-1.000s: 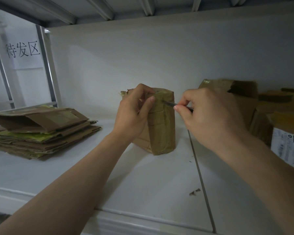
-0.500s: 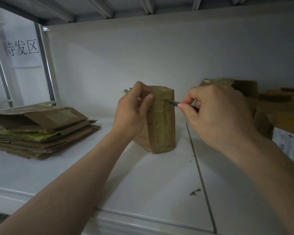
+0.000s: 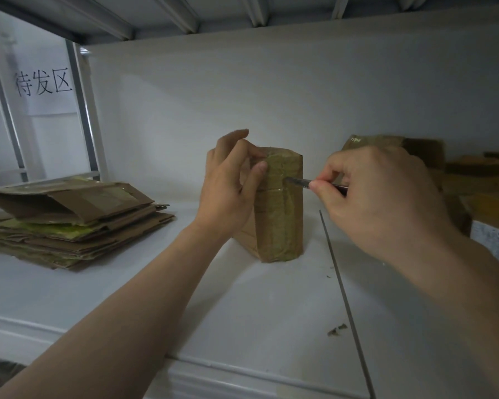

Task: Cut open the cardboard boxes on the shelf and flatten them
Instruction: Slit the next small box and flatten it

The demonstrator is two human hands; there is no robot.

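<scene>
A small taped cardboard box (image 3: pixel 280 214) stands upright on the white shelf (image 3: pixel 242 306), in the middle of the view. My left hand (image 3: pixel 228 185) grips its upper left edge, thumb pressed on the taped front. My right hand (image 3: pixel 380 197) pinches a thin metal blade (image 3: pixel 298 182) whose tip touches the tape on the box's upper front face. The knife's handle is hidden inside my fist.
A stack of flattened cardboard (image 3: pixel 69 220) lies at the left of the shelf. More unopened boxes (image 3: pixel 473 197) crowd the right side behind my right hand. A seam (image 3: pixel 343 298) runs across the shelf, with cardboard scraps (image 3: pixel 337 330) near it. Another shelf hangs close overhead.
The blade tip has slid a little lower down the taped face. My left index finger has lifted off the box's top. Both hands sit slightly nearer the camera.
</scene>
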